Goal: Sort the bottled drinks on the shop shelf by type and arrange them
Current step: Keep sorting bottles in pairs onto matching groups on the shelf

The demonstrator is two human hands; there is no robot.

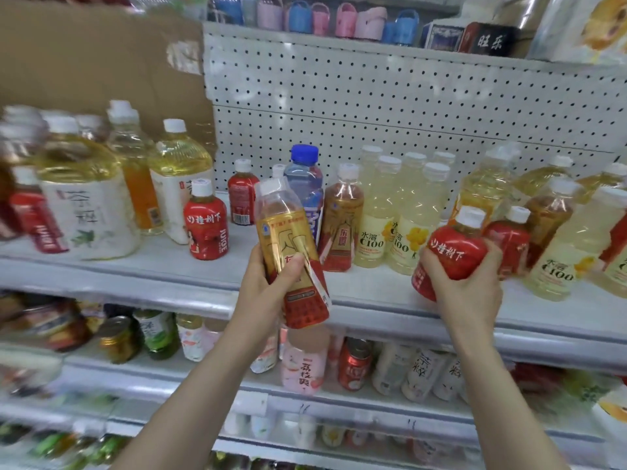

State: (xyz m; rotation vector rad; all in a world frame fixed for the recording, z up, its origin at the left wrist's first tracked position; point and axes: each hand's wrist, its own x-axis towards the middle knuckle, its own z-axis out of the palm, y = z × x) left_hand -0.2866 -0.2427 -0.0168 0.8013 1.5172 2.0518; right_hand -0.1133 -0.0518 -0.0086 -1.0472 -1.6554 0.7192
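A gold-labelled bottle is being clasped by the left grip and a red-labelled bottle by the right grip, both being held over the front edge of the shelf.

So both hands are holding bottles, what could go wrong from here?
The red bottle in the right hand is close to a matching bottle standing behind it; a swing could topple that one. The gold-label bottle in the left hand is tilted in front of the shelf edge; a slip might drop it.

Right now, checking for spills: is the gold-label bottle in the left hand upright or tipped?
Tipped: the gold-label bottle leans, cap up-left, base lower right, in the left hand.
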